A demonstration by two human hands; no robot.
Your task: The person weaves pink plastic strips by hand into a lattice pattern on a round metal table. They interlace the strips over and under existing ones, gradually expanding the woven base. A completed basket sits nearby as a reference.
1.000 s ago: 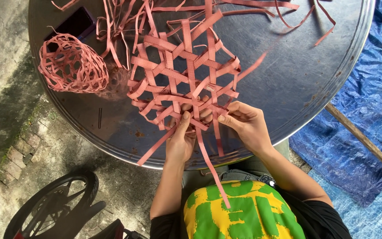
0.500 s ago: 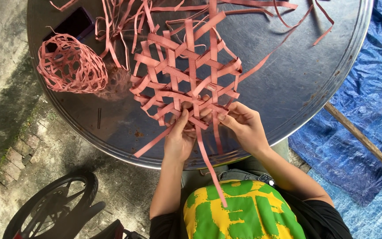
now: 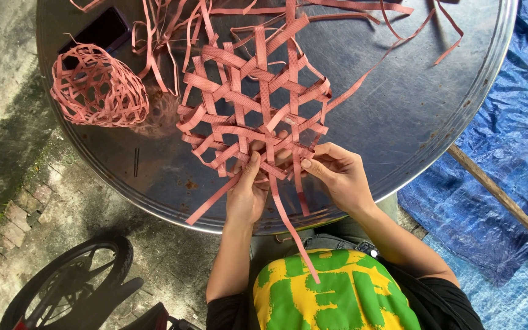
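Both forearms reach forward over the near rim of the round metal table (image 3: pixel 435 122). The left hand (image 3: pixel 247 192) lies palm-down, its fingers pinched on a pink strip at the near edge of the woven lattice (image 3: pixel 258 110). The right hand (image 3: pixel 337 174) comes in from the side, thumb and fingers closed on neighbouring strips. The lattice lies flat on the table, an open hexagonal weave of pink straps with loose ends trailing outward. A small finished pink basket (image 3: pixel 99 88) sits to its left.
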